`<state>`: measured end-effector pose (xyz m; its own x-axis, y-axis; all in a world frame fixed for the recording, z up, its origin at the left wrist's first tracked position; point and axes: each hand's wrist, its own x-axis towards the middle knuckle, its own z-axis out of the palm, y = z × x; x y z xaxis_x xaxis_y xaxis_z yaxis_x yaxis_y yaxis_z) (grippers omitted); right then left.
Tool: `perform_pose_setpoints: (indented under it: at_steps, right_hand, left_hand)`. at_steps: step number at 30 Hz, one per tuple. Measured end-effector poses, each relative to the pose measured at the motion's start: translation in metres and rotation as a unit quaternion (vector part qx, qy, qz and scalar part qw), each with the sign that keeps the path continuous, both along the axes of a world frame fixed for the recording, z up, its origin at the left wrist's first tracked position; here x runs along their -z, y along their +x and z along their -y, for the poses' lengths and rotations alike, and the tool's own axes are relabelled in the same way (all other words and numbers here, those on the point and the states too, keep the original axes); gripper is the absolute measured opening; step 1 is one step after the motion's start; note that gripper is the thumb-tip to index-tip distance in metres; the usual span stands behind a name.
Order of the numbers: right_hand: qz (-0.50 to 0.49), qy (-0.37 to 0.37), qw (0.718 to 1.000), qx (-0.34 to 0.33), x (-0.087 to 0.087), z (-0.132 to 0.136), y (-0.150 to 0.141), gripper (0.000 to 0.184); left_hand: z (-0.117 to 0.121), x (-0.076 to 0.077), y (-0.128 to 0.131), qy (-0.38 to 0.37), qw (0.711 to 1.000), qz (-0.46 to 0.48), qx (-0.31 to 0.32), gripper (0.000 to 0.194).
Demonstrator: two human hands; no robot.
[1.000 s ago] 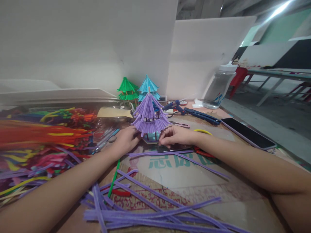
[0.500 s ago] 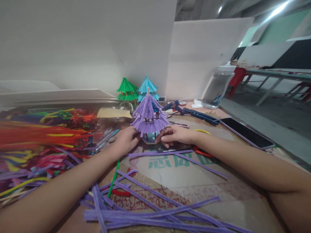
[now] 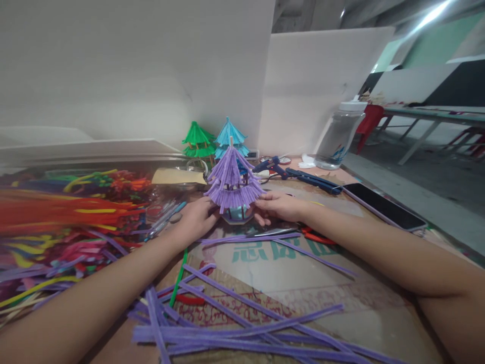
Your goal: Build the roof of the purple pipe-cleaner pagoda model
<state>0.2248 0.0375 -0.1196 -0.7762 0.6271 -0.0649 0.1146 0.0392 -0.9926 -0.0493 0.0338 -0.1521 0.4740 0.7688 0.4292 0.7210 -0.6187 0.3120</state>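
Note:
A purple two-tiered model pavilion (image 3: 235, 194), its roofs made of fuzzy pipe cleaners, stands upright on a flat base with thin dark posts. My left hand (image 3: 199, 217) is closed at its left side, with the fingertips hidden behind the lower roof and base. At the right edge of the lower roof, my right hand (image 3: 280, 206) has thumb and forefinger closed on the pavilion, its other fingers curled below. Loose purple pipe cleaners (image 3: 242, 333) lie crossed on the cardboard in front of me.
Green (image 3: 197, 139) and light blue (image 3: 230, 136) pavilions stand behind. A glue gun (image 3: 271, 166), dark blue flat-handled tool (image 3: 314, 181), phone (image 3: 384, 206) and water bottle (image 3: 339, 136) sit at the right. Bundled coloured pipe cleaners (image 3: 71, 210) fill the left.
My right hand has moved slightly up and to the right, from the pavilion's base to its lower roof edge, uncovering more of the base. My left hand has stayed put.

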Motion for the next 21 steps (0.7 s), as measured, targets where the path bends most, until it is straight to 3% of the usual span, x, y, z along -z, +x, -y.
perform_pose_setpoints:
  at_steps: [4, 10, 13, 17, 21]
  right_hand:
    - [-0.022, -0.008, 1.000, 0.002, 0.003, -0.002, -0.001, 0.043]
    - [0.128, 0.121, 0.984, -0.026, -0.011, 0.010, -0.004, 0.037]
    - [0.148, 0.136, 0.980, 0.005, -0.017, 0.019, -0.011, 0.033]
    - [0.054, 0.025, 0.993, 0.104, -0.015, 0.032, -0.025, 0.023]
    - [-0.060, -0.082, 0.982, 0.158, -0.008, 0.045, -0.037, 0.028]
  left_hand:
    - [0.000, 0.000, 0.000, 0.001, 1.000, -0.014, -0.004, 0.022]
    - [0.003, -0.003, 0.002, 0.000, 1.000, -0.019, -0.005, 0.022]
    - [0.003, -0.003, 0.002, 0.001, 1.000, -0.016, -0.003, 0.022]
    - [0.003, -0.004, 0.002, -0.003, 1.000, -0.008, 0.004, 0.022]
    - [0.004, -0.004, 0.002, -0.003, 1.000, -0.006, 0.009, 0.023]
